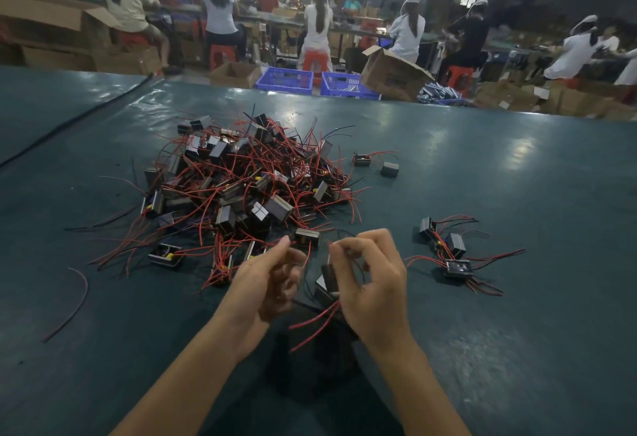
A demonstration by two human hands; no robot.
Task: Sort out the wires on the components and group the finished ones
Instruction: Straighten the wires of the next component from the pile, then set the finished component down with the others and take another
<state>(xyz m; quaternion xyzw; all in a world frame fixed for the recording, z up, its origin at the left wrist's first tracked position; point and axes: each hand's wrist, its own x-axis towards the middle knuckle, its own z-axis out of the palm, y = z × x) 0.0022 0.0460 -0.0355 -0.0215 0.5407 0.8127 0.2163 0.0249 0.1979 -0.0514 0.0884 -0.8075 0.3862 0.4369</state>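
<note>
Fingers (pixel 348 246) of right hand (pixel 375 284) round a component (pixel 327 280), left hand (pixel 269 277) on its wires (pixel 320 315), between pile (pixel 241 180) and finished group (pixel 451 256).

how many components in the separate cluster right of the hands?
3: farthest component at the cluster's left end, middle component just right of it, nearest component toward the camera. Tangled wires might hide another.

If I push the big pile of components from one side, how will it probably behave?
The pile would likely drag as one clump, since its red wires look tangled. Blocky components stacked loosely on top may tumble off. The thin wire ends at its edge would probably just bend.
</note>
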